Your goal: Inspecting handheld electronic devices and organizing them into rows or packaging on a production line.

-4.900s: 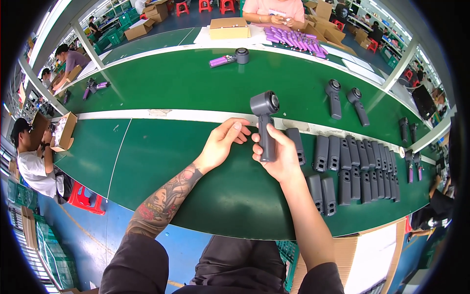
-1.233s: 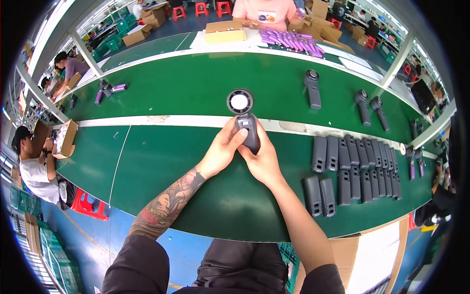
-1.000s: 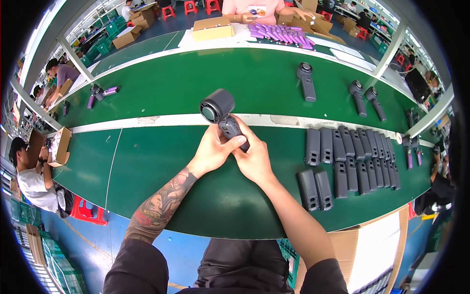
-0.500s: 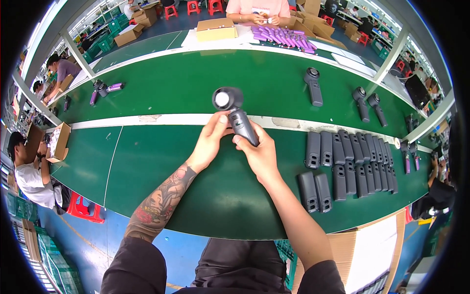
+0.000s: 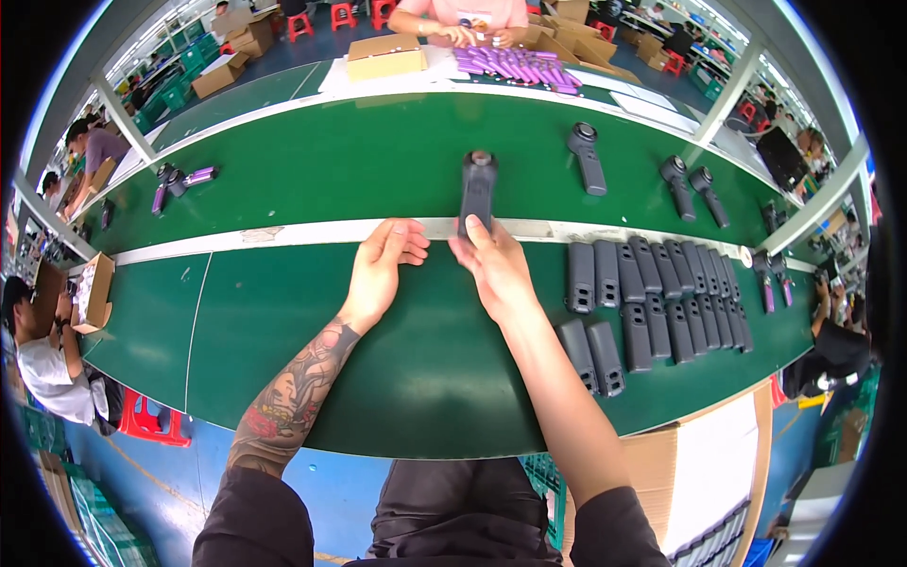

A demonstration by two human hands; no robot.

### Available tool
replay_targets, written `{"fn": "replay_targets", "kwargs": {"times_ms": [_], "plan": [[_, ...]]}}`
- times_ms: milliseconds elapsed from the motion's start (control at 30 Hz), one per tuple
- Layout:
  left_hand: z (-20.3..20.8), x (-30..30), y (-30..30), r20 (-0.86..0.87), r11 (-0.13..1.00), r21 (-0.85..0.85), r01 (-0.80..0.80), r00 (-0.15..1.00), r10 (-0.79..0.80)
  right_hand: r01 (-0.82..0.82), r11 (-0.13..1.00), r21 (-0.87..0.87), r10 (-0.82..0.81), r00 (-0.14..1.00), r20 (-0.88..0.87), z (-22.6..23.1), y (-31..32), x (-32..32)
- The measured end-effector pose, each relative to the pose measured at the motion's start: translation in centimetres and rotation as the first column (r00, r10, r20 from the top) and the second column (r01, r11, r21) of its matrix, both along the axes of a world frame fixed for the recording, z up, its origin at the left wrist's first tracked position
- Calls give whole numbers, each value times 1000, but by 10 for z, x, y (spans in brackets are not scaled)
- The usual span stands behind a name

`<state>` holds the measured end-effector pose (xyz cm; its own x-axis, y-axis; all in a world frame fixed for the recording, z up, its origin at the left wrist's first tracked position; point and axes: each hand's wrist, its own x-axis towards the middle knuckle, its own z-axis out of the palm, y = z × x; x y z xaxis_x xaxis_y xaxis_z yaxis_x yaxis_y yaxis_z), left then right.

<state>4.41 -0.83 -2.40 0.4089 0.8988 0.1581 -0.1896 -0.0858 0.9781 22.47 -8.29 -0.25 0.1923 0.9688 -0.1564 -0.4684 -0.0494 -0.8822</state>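
A dark grey handheld fan (image 5: 479, 184) stands nearly upright over the white strip, its round head up and slightly blurred. My right hand (image 5: 493, 260) is closed round the lower end of its handle, thumb lying along the front. To the left of it, my left hand (image 5: 385, 255) is empty, with fingers loosely bent and apart from the fan. Right of my right hand lie rows of dark grey handle casings (image 5: 635, 335), several of them side by side on the green table.
Farther back on the green bench (image 5: 378, 142) lie a similar fan (image 5: 587, 161) and two more (image 5: 677, 189) to its right. Fan parts with purple pieces (image 5: 175, 180) lie far left. Across the bench a person sits behind a purple pile (image 5: 520, 68) and a cardboard box (image 5: 385, 59).
My left hand has let go of the fan and moved left. My right hand has turned the fan more upright, its head now facing away from the left. The view has shifted slightly.
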Motion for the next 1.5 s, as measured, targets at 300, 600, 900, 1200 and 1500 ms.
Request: {"fn": "replay_targets", "kwargs": {"times_ms": [300, 600, 900, 1200, 1500], "plan": [[3, -6, -1, -25, 1000, 16, 10, 1000, -10, -82, 965, 250, -221, 264, 939, 50, -64, 36], [5, -14, -1, -140, 995, 94, 33, 990, -19, 17, 999, -50, 53, -442, 896, 23, -199, 19], [10, -7, -4, -169, 992, 119, 48, 985, -27, -107, 988, 110, -143, -384, 912, 0, -115, -25], [11, -16, -4, -189, 990, 123, 64, 981, -40, 74, 976, 204, -151, -438, 886, -23, -41, -2], [10, -6, -2, -244, 988, 137, 74, 969, -39, -90, 928, 361, -372, -218, 902, 9, -94, 29]]}}
